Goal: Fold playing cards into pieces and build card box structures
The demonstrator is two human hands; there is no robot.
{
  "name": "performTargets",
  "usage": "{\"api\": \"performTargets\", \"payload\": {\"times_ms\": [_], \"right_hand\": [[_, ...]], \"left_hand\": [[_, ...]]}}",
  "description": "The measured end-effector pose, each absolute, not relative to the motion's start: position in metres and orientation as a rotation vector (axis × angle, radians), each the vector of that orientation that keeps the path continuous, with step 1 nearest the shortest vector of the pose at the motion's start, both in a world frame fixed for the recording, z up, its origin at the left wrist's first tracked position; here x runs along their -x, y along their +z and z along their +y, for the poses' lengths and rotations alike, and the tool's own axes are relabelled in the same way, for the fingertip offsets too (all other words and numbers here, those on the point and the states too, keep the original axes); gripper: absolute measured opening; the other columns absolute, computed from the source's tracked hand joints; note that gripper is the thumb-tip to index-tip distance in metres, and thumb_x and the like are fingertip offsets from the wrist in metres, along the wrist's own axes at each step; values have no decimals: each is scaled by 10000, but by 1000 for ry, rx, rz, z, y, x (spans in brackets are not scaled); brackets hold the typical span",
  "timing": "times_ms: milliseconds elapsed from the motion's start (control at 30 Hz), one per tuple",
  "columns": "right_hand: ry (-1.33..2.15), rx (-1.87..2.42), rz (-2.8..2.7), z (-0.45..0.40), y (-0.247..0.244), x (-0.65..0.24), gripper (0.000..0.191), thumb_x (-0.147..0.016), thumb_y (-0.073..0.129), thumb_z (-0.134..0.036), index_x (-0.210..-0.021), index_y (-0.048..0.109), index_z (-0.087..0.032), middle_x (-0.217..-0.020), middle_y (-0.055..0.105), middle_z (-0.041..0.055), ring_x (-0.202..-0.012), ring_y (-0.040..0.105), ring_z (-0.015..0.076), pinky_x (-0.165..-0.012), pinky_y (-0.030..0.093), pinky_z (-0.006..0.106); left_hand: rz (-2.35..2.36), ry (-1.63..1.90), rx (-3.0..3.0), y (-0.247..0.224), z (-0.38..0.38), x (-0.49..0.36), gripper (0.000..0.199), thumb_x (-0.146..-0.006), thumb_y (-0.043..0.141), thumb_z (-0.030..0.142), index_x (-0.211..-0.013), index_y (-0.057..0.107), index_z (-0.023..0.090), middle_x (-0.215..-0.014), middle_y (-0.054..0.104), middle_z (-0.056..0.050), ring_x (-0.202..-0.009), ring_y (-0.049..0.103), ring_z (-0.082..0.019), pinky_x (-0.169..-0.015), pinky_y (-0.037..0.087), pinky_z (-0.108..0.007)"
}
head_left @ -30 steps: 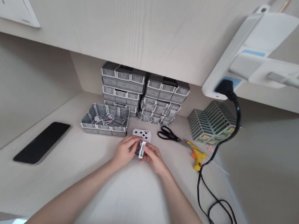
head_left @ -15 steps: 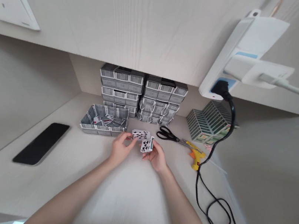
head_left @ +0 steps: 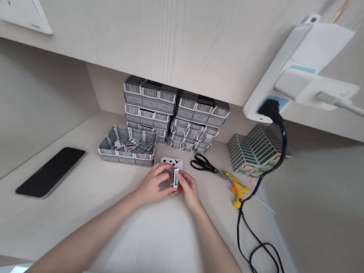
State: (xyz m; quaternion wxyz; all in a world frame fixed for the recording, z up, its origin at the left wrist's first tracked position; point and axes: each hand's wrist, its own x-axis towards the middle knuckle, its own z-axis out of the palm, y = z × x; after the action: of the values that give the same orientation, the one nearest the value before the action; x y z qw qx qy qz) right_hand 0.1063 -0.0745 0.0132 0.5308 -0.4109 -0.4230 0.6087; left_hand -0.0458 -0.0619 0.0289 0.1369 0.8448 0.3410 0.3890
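Between both hands a folded playing card (head_left: 176,179) stands on edge, seen nearly side-on. My left hand (head_left: 158,182) curls round its left side, thumb and fingertips closed on it. From the other side my right hand (head_left: 188,187) grips the same card, with some fingers hidden behind it. Just beyond the fingers, other playing cards (head_left: 172,161) with black pips lie face up on the desk, partly covered by the hands. Left of them sits an open box made of playing cards (head_left: 125,159), with folded card pieces inside.
Stacked card-made boxes (head_left: 198,116) stand against the back wall. Black scissors (head_left: 203,163) and a yellow glue gun (head_left: 239,193) lie to the right, near a looped black cable (head_left: 254,257). A phone (head_left: 50,172) is at left; a power strip (head_left: 286,70) hangs upper right.
My left hand has come right, from the cards on the desk to the card in my right hand. That card has turned from face-on to edge-on.
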Motion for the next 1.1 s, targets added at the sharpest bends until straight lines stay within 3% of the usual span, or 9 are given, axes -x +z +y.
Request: {"api": "performTargets", "payload": {"times_ms": [167,300,533,767,1100], "right_hand": [[1358,1038,-982,-74,11,-107,389,-689,601,-448,-937,601,-149,-602,585,-8,-411,489,99,-379,442,243],[1229,1080,-975,-73,9,-108,392,-696,584,-463,-925,599,-144,-567,555,-24,-348,430,73,-338,395,225],[1241,1098,-1125,-75,11,-108,399,-688,608,-433,-982,588,-163,-676,599,7,-391,463,75,-359,408,217],[1264,1075,-1183,-73,5,-109,439,-679,624,-414,-1041,557,-175,-886,630,61,-402,470,61,-359,416,211],[1313,1068,-1219,-75,7,-109,429,-686,613,-422,-1034,573,-174,-838,636,42,-437,489,71,-406,431,220]], "left_hand": [[1121,1091,-2434,30,-64,45,204,-690,613,358,-689,530,171,-1023,491,-70,-969,427,-215,-835,408,-375],[1145,1045,-2385,27,-64,45,179,-678,617,296,-637,502,165,-1019,441,-64,-900,449,-189,-788,428,-340],[1095,992,-2353,22,-65,44,121,-647,586,171,-625,468,164,-1003,405,-45,-765,474,-130,-716,443,-287],[1111,951,-2351,21,-64,46,105,-596,565,118,-612,471,164,-1027,404,-42,-724,490,-116,-659,449,-271],[1128,872,-2367,18,-65,45,121,-616,564,144,-623,446,168,-1068,405,-45,-720,511,-110,-654,450,-264]]}}
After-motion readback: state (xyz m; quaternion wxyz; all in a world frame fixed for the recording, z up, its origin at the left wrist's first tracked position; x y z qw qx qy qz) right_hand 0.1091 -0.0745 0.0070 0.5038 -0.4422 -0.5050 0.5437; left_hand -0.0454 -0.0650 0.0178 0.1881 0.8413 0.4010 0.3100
